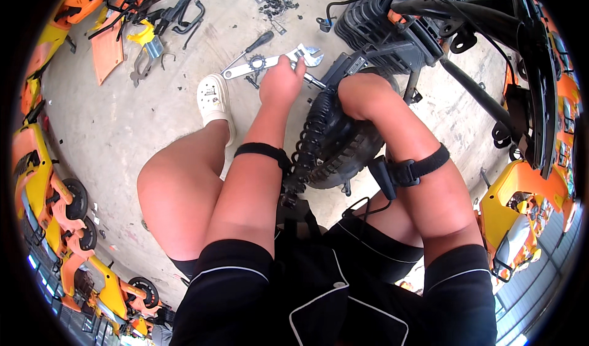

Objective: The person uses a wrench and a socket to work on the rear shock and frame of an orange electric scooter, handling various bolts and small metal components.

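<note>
My left hand (281, 85) is closed in a fist beside the wheel assembly. A thin silver shaft (315, 81) runs from this fist to the black housing; its handle end is hidden in my fingers. Just beyond the fist, an adjustable wrench (239, 71) lies on the floor, with a dark toothed ring (256, 62) on its handle. My right hand (366, 96) reaches over the black tyre (337, 152), its fingers bent down out of sight. Between my forearms stands a black coil spring shock absorber (319, 114).
A black-handled screwdriver (261, 41) lies past the wrench. Loose small fasteners (277, 3) are scattered farther off. A large black frame (491, 23) rises at the right. Orange and yellow bike bodies (46, 192) line the left side, and orange panels (107, 54) lie at the far left.
</note>
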`<state>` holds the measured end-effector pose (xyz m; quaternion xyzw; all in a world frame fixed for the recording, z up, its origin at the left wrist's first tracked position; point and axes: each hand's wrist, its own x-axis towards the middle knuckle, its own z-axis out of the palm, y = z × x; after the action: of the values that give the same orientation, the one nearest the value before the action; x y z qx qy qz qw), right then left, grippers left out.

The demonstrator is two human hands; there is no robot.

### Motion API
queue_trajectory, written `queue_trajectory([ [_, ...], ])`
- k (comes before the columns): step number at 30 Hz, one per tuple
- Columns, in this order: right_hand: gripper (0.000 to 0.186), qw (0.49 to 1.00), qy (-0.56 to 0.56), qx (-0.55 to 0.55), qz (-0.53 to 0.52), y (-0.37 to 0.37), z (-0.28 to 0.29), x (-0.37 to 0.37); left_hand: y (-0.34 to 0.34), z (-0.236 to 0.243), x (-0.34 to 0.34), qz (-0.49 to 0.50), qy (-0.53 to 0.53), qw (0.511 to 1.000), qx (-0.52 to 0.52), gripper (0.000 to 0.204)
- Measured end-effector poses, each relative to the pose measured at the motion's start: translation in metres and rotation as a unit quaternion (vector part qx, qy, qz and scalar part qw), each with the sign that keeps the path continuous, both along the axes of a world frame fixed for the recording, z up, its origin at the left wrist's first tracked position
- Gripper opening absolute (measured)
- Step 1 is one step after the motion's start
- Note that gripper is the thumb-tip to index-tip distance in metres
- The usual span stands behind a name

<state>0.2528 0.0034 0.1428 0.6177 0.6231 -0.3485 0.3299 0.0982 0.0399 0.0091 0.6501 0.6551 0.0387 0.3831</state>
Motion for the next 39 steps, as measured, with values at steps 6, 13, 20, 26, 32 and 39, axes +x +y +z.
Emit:
queue_trajectory([
  [6,0.025,1.000,0.004,0.007,0.005,-0.003,0.000,0.000,0.003,-0.011,-0.004,-0.016,0.024,0.997,-0.068,0.051],
  [13,0.024,0.999,0.012,0.026,0.022,0.004,0.003,0.003,-0.009,-0.027,-0.012,0.053,-0.098,0.994,0.005,0.056],
  [20,0.021,0.994,0.030,0.078,0.064,-0.006,-0.016,0.015,-0.016,-0.012,-0.006,0.140,-0.155,0.978,-0.024,0.026],
  [26,0.028,0.992,0.051,0.073,0.086,-0.022,-0.021,0.009,-0.044,-0.055,-0.001,0.172,-0.194,0.965,0.028,0.068],
  [32,0.028,0.980,0.029,0.031,0.195,-0.007,-0.038,0.021,-0.045,-0.019,-0.022,0.175,-0.258,0.950,-0.018,0.036],
  [39,0.032,0.983,0.014,0.076,0.167,-0.031,-0.061,0.064,-0.036,-0.018,-0.009,0.147,-0.290,0.945,0.026,0.030],
])
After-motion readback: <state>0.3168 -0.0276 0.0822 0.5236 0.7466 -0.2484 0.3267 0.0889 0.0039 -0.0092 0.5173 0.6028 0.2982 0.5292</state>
